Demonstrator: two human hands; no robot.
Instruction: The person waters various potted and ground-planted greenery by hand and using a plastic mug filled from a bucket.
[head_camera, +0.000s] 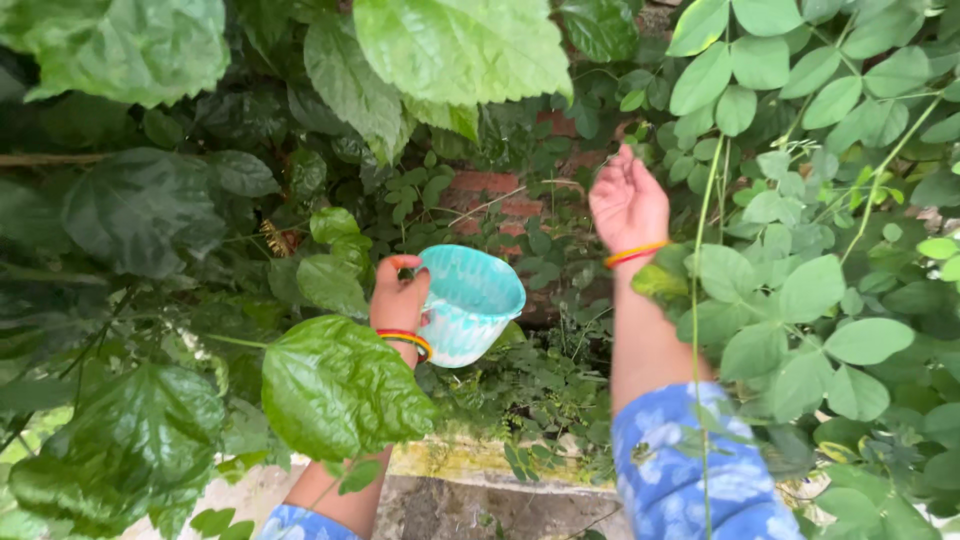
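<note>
Leafy brick wall (500, 190); my left hand (398, 296) grips the turquoise cup (470, 302) mid-frame, my right hand (627, 198), fingers loosely spread, reaches upper right.

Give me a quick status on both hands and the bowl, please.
Left hand grips turquoise bowl by its rim. Right hand raised, open, empty, among leaves. Big leaf overlaps left forearm.

No packages, labels, signs or screens are in view.
</note>
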